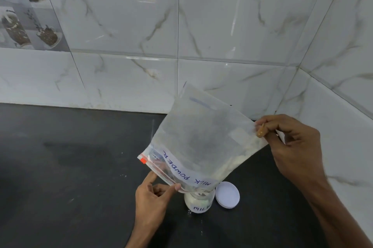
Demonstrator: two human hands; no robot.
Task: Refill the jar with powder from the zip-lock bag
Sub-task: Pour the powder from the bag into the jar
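Observation:
A clear zip-lock bag (201,140) labelled "MILK POWDER" hangs upside down, its zip mouth over a small glass jar (198,202) on the black counter. Clumps of pale powder lie along the bag's lower right side. White powder shows inside the jar, which bears a white label. My right hand (290,146) pinches the bag's raised bottom corner at the right. My left hand (153,197) holds the zip edge between thumb and index finger, just left of the jar's mouth. The jar's rim is hidden behind the bag.
The jar's white lid (227,194) lies on the black counter (70,167) just right of the jar. A few white specks lie near the jar's base. Marble-look tiled walls (201,25) close the back and right sides, meeting in a corner.

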